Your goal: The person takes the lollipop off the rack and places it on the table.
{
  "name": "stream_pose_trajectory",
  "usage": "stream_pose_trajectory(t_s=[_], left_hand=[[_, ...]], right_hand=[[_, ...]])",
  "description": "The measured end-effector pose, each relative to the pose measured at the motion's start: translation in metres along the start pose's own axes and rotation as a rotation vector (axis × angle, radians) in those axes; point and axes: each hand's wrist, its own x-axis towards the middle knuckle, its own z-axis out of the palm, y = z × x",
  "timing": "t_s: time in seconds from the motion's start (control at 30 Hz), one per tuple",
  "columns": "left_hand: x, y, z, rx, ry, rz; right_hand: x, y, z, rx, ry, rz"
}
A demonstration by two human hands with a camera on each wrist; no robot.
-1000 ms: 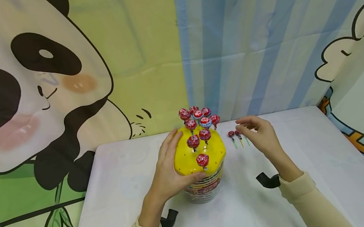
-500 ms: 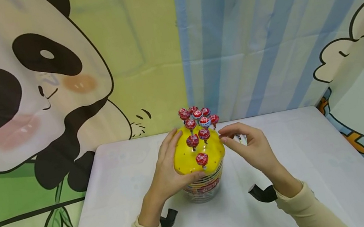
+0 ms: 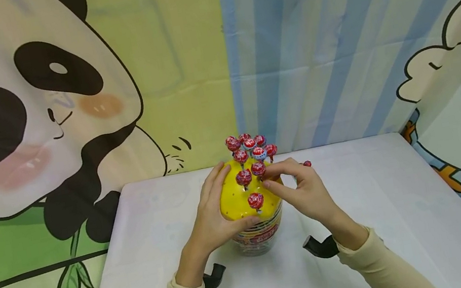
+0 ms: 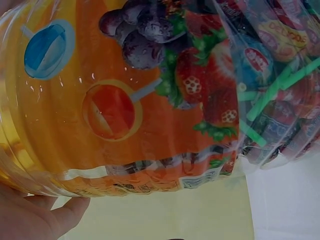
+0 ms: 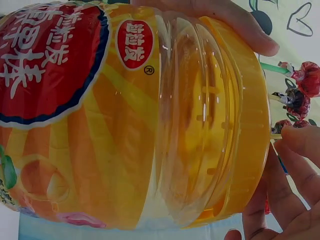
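The left hand (image 3: 212, 219) grips the jar (image 3: 258, 240) by its yellow lid (image 3: 235, 204), likely to steady it on the surface (image 3: 355, 271); the right hand (image 3: 306, 192) has fingers close together at a lollipop (image 3: 258, 168) standing in that lid, whether pinching I cannot tell.

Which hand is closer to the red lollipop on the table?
Right. The right hand is just in front of the red lollipop; the left hand grips the yellow lid, farther away, to the left.

Right hand (image 3: 305, 187) moved left, fingertips now over yellow lid (image 3: 232, 199).
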Motion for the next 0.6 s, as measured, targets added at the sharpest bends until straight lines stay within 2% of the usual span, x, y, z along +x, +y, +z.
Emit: stream_pose_trajectory(t_s=[0.33, 0.6], left_hand=[[-0.0011, 0.0010, -0.0005, -0.018, -0.002, 0.002], [0.0000, 0.0000, -0.0002, -0.020, 0.003, 0.013]], right_hand=[[0.0025, -0.0008, 0.0043, -0.004, -0.001, 0.028], [0.0052, -0.0032, 0.0050, 0.022, 0.032, 0.029]])
